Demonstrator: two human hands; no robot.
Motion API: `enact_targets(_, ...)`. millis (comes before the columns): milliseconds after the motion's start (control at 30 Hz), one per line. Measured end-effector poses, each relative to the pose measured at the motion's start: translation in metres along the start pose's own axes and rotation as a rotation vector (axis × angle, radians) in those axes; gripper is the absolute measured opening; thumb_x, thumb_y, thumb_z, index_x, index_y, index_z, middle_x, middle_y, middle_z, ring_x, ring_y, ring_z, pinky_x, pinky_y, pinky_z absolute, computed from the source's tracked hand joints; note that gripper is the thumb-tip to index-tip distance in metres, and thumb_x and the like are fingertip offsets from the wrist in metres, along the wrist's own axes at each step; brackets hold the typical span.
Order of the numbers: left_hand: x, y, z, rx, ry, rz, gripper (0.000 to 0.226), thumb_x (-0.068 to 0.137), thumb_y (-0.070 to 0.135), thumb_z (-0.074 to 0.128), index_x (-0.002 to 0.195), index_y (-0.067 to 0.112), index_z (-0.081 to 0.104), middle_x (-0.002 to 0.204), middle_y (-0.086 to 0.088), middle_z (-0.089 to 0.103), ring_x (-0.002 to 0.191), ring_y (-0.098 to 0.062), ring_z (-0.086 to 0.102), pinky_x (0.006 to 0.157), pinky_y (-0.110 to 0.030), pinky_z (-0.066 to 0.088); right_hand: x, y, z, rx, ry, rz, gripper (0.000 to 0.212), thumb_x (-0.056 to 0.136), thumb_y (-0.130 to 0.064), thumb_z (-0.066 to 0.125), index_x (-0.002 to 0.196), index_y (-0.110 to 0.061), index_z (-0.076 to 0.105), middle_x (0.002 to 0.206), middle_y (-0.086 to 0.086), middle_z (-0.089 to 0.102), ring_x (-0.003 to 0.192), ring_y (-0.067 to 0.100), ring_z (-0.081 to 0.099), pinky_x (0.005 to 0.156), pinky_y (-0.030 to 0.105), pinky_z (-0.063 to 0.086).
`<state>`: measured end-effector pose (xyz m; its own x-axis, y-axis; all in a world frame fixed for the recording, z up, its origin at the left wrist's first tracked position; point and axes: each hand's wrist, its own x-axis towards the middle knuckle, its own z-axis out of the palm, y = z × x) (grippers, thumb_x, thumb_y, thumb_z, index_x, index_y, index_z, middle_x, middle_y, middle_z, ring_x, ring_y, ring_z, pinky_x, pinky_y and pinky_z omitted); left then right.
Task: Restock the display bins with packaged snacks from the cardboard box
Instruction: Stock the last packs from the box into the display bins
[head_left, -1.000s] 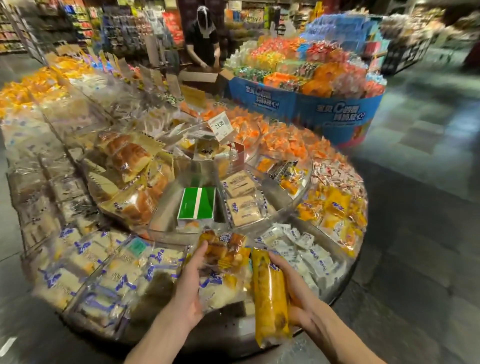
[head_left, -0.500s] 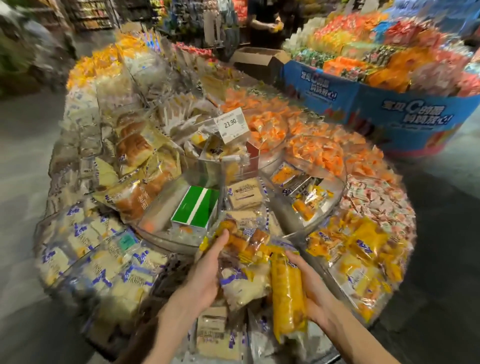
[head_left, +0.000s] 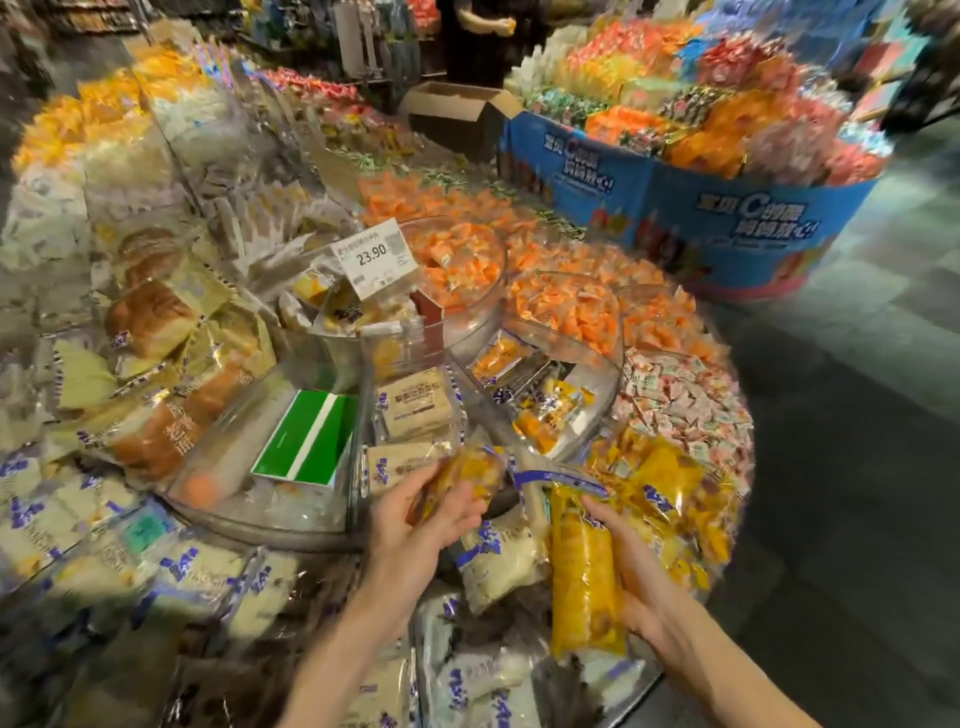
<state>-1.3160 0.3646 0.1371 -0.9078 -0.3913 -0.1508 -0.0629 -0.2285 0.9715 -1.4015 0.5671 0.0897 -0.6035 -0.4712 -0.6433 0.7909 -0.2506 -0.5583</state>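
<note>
Just inside the rim (head_left: 636, 686), left hand (head_left: 415, 525) clutches orange packet (head_left: 470, 473), right hand (head_left: 641, 592) yellow packet (head_left: 582, 577); floor (head_left: 841, 467) open rightward.

Bare left hand (head_left: 422, 526), bare right hand (head_left: 638, 590), slender fingers, narrow wrists, left forearm (head_left: 353, 652) and right forearm (head_left: 727, 673) uncovered down to the lower edge

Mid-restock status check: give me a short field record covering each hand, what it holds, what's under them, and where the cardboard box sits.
left hand: grips a small yellow-brown pack
right hand: holds a long yellow pack
under the hands: white packs with blue print
cardboard box: far side of the display, beside the blue stand
price tag: reads 23.90
green box: in a clear bin, left of the left hand
</note>
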Motion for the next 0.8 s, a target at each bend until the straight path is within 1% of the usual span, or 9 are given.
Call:
enact_targets(100, 0.007, -0.010, 0.010, 0.020, -0.162, -0.024, 0.074, 0.057, 0.065, 0.086, 0.116, 0.023, 0.071, 0.119, 0.001, 0.072, 0.113, -0.026, 0.068, 0.097, -0.043, 0.053, -0.007, -0.011, -0.011, 0.005, 0.040, -0.050, 0.038, 0.079, -0.038, 0.069, 0.094, -0.004, 0.079, 0.085, 0.018, 0.071, 0.070, 0.032, 0.069, 0.068, 0.040, 0.058)
enact_targets(167, 0.011, -0.017, 0.021, 0.047, -0.187, -0.005, 0.067, 0.065, 0.070, 0.078, 0.109, 0.018, 0.076, 0.130, 0.007, 0.066, 0.123, -0.017, 0.061, 0.101, -0.040, 0.050, -0.007, -0.021, -0.023, 0.015, 0.064, -0.092, 0.039, 0.080, -0.039, 0.069, 0.097, -0.005, 0.077, 0.085, 0.018, 0.071, 0.069, 0.032, 0.068, 0.068, 0.040, 0.057)
enact_targets(267, 0.024, -0.026, 0.037, 0.210, -0.146, 0.119, 0.010, 0.086, 0.026, 0.075, 0.095, 0.026, 0.079, 0.128, 0.021, 0.063, 0.126, -0.003, 0.054, 0.106, -0.035, 0.043, -0.005, -0.041, -0.037, 0.037, 0.075, -0.093, 0.048, 0.077, -0.040, 0.072, 0.110, -0.006, 0.073, 0.092, 0.019, 0.071, 0.075, 0.032, 0.068, 0.077, 0.043, 0.054)
enact_targets(333, 0.037, -0.031, 0.044, 0.282, -0.134, 0.154, 0.032, 0.082, 0.005, 0.078, 0.088, 0.036, 0.078, 0.129, 0.020, 0.060, 0.125, -0.003, 0.055, 0.106, -0.038, 0.045, 0.003, -0.056, -0.046, 0.031, 0.083, -0.091, 0.058, 0.070, -0.039, 0.084, 0.118, -0.007, 0.072, 0.102, 0.020, 0.071, 0.083, 0.034, 0.068, 0.081, 0.046, 0.054)
enact_targets(467, 0.065, -0.030, 0.060, 0.226, -0.066, 0.132, 0.047, 0.071, 0.009, 0.082, 0.100, 0.045, 0.070, 0.144, 0.016, 0.047, 0.120, -0.015, 0.061, 0.098, -0.038, 0.053, 0.028, -0.087, -0.065, -0.001, 0.035, -0.043, 0.092, 0.040, -0.040, 0.099, 0.122, -0.009, 0.071, 0.124, 0.024, 0.066, 0.115, 0.041, 0.061, 0.107, 0.059, 0.042)
enact_targets(533, 0.083, -0.032, 0.073, 0.190, 0.001, 0.108, 0.060, 0.074, -0.003, 0.081, 0.110, 0.043, 0.065, 0.144, 0.010, 0.051, 0.110, -0.024, 0.067, 0.091, -0.046, 0.058, 0.044, -0.110, -0.072, -0.028, -0.048, -0.023, 0.085, 0.030, -0.037, 0.102, 0.106, -0.008, 0.077, 0.099, 0.021, 0.073, 0.087, 0.035, 0.071, 0.083, 0.050, 0.058)
enact_targets(600, 0.105, -0.025, 0.085, 0.188, 0.114, 0.116, 0.070, 0.072, -0.016, 0.077, 0.115, 0.036, 0.059, 0.124, -0.005, 0.065, 0.095, -0.032, 0.071, 0.081, -0.048, 0.061, 0.056, -0.139, -0.075, -0.044, -0.118, 0.008, 0.071, 0.029, -0.033, 0.102, 0.089, -0.005, 0.077, 0.077, 0.017, 0.071, 0.060, 0.029, 0.069, 0.056, 0.039, 0.059)
enact_targets(700, 0.165, -0.010, 0.090, 0.399, 0.176, 0.236, 0.071, 0.067, -0.018, 0.075, 0.117, 0.027, 0.052, 0.095, -0.004, 0.066, 0.070, -0.017, 0.065, 0.062, -0.034, 0.058, 0.077, -0.184, -0.079, -0.109, -0.158, 0.041, 0.074, 0.017, -0.035, 0.102, 0.079, -0.004, 0.078, 0.071, 0.017, 0.070, 0.055, 0.028, 0.068, 0.051, 0.037, 0.058)
enact_targets(800, 0.227, -0.001, 0.088, 0.762, 0.177, 0.397, 0.073, 0.062, -0.019, 0.069, 0.124, 0.016, 0.050, 0.109, 0.001, 0.056, 0.090, -0.010, 0.063, 0.072, -0.016, 0.049, 0.098, -0.219, -0.084, -0.148, -0.177, 0.068, 0.074, 0.009, -0.038, 0.101, 0.073, -0.005, 0.079, 0.069, 0.015, 0.071, 0.054, 0.026, 0.069, 0.051, 0.034, 0.058)
